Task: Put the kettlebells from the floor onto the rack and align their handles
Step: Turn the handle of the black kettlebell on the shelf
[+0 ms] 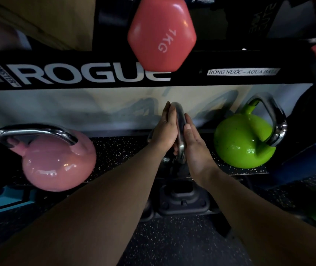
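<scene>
Three kettlebells stand on the rack's lower shelf (115, 150). A pink kettlebell (57, 162) is at the left, its chrome handle lying crosswise. A green kettlebell (243, 141) is at the right, its handle turned at an angle. Between them is a dark kettlebell whose chrome handle (180, 131) points away from me; its body is mostly hidden by my arms. My left hand (165, 129) and my right hand (193, 143) press flat against the two sides of that handle, fingers mostly straight.
A black rack beam (95, 73) with white lettering runs above the shelf. A red 1 kg dumbbell (162, 35) sticks out over the beam. A black rack foot (182, 198) sits on the speckled floor below. Blue rack parts flank both sides.
</scene>
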Action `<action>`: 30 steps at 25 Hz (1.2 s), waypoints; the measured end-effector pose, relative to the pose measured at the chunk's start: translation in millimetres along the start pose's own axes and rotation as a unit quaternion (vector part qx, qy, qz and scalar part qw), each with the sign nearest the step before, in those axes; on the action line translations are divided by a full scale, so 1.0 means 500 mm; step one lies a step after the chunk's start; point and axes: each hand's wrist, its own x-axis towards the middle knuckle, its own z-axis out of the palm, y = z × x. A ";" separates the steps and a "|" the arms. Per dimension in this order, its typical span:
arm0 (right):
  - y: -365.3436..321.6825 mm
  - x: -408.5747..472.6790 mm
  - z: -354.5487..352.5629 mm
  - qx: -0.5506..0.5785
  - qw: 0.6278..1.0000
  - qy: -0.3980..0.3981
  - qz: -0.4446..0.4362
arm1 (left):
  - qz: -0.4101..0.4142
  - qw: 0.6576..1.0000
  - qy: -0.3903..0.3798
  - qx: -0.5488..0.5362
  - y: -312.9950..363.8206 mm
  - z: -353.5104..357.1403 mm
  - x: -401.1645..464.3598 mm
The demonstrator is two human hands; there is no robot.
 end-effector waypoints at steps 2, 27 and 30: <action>0.007 0.003 0.012 0.028 1.000 0.001 0.006 | 0.004 1.000 0.006 0.002 0.000 -0.004 0.003; 0.012 0.005 0.007 0.024 1.000 -0.005 0.009 | 0.011 1.000 0.014 0.012 -0.014 -0.007 0.008; 0.012 0.005 0.006 0.004 1.000 -0.018 0.016 | 0.017 0.999 0.015 0.030 -0.013 -0.008 0.010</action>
